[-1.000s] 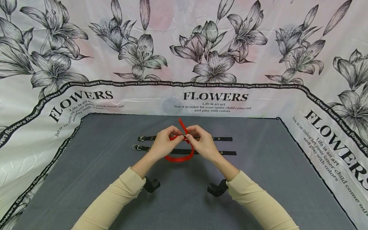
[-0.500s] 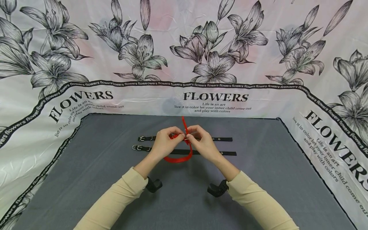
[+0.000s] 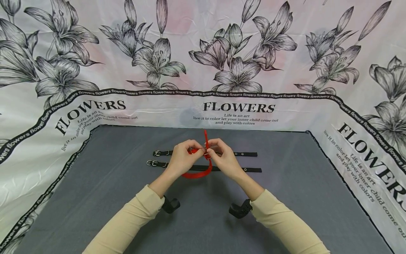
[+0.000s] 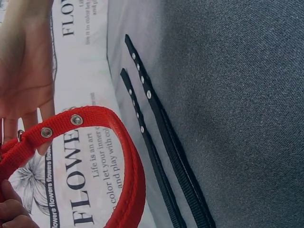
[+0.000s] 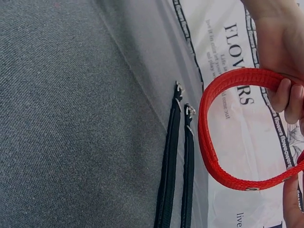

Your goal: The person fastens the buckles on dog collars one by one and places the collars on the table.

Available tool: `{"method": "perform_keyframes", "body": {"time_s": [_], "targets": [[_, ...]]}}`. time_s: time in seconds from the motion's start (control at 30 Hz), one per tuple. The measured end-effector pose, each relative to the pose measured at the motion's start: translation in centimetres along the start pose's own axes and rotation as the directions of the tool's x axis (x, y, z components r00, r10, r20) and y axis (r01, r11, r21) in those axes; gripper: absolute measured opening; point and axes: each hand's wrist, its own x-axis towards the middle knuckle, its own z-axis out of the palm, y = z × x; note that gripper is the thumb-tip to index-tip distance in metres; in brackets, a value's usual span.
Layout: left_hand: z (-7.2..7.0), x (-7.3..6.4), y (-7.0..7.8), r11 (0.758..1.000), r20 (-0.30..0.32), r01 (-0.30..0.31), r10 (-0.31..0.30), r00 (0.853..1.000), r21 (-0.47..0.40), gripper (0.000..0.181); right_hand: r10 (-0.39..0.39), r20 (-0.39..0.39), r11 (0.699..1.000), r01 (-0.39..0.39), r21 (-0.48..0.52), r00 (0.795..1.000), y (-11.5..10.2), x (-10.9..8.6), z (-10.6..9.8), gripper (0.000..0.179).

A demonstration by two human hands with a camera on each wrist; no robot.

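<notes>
A red webbing collar point(image 3: 200, 174) is bent into a loop between my hands, its free end standing up past the fingertips. My left hand point(image 3: 184, 155) pinches it near the buckle, which the fingers mostly hide. On the other side, the thumb and fingertips of my right hand point(image 3: 224, 158) pinch the strap where it meets the buckle. Metal eyelets show along the red collar point(image 4: 95, 116) in the left wrist view. The right wrist view has the round loop of the collar point(image 5: 205, 137) held above the cloth.
Behind the hands, two black collars point(image 3: 203, 168) with metal buckles and eyelets lie side by side on the grey cloth point(image 3: 203, 225). Buckle ends point left. A white flower-printed sheet point(image 3: 177, 109) rises at the back and sides.
The collar's upright free end has swung right, from leaning left to nearly vertical. The lower loop has shifted slightly left. Both hands keep their pinch and stay almost in place.
</notes>
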Motion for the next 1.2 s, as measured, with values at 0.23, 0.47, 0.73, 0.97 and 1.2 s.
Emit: {"method": "perform_keyframes", "body": {"time_s": [0.23,0.47,0.73,0.97,1.2], "targets": [[0.0,0.0,0.0,1.000,0.012,0.005,-0.005,1.000,0.011,0.005,-0.006,0.016,1.000,0.005,0.008,1.000,0.3,-0.1,0.0,0.021],[0.0,0.0,-0.1,1.000,0.004,0.017,-0.017,1.000,0.013,0.004,-0.001,0.020,0.999,0.002,-0.035,1.000,0.1,-0.2,0.0,0.020],[-0.1,0.0,-0.2,1.000,0.014,0.025,-0.025,1.000,0.002,0.006,0.007,0.026,0.999,-0.005,-0.045,1.000,-0.1,-0.1,-0.1,0.020],[-0.6,0.0,-0.7,0.995,0.111,0.047,-0.037,0.993,-0.086,0.021,0.011,0.015,0.998,-0.010,-0.057,1.000,0.0,-0.1,-0.3,0.021],[-1.2,-0.2,-0.9,0.993,0.098,0.115,-0.111,0.989,-0.038,0.028,-0.006,-0.002,0.999,0.005,-0.047,1.000,-0.1,-0.1,-0.2,0.020]]}}
